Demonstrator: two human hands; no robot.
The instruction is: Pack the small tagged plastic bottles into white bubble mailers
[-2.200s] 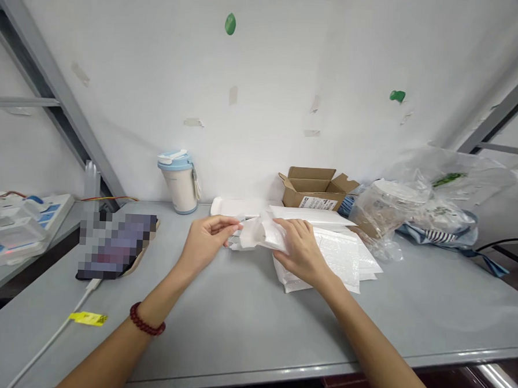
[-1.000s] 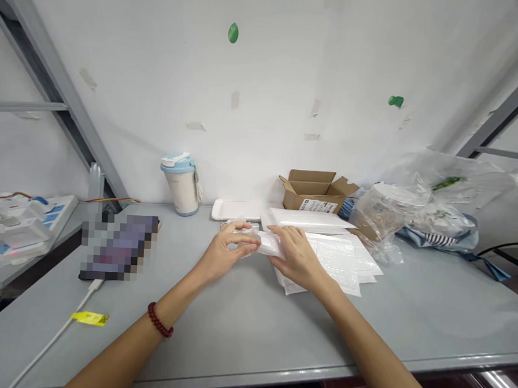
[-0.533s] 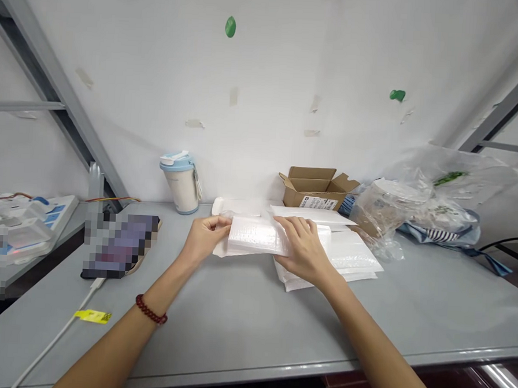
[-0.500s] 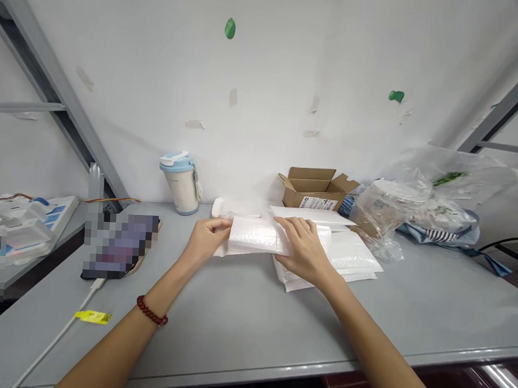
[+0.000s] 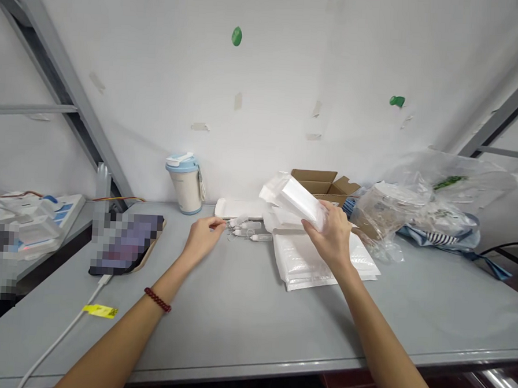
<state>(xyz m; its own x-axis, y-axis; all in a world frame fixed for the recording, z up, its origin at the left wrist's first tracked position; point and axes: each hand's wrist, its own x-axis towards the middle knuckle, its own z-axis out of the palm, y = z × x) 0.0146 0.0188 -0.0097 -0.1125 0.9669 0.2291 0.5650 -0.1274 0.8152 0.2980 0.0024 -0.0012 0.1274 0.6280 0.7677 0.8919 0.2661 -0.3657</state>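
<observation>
My right hand (image 5: 332, 235) is closed round a white bubble mailer (image 5: 294, 199) and holds it tilted above a stack of white bubble mailers (image 5: 316, 263) lying on the grey table (image 5: 252, 321). My left hand (image 5: 202, 237) rests on the table with its fingertips pinched at several small white keyring gadgets (image 5: 247, 228) that lie in a loose cluster. A flat white tray (image 5: 236, 207) sits just behind them.
A blue-lidded cup (image 5: 185, 182) stands by the wall. An open cardboard box (image 5: 326, 187) and crumpled clear plastic bags (image 5: 419, 205) crowd the back right. A pixelated phone (image 5: 126, 242) with a white cable (image 5: 60, 334) lies at the left.
My right hand lifted the mailer off the table and up to the right. My left hand let go of it and dropped onto the small gadgets, which lie uncovered.
</observation>
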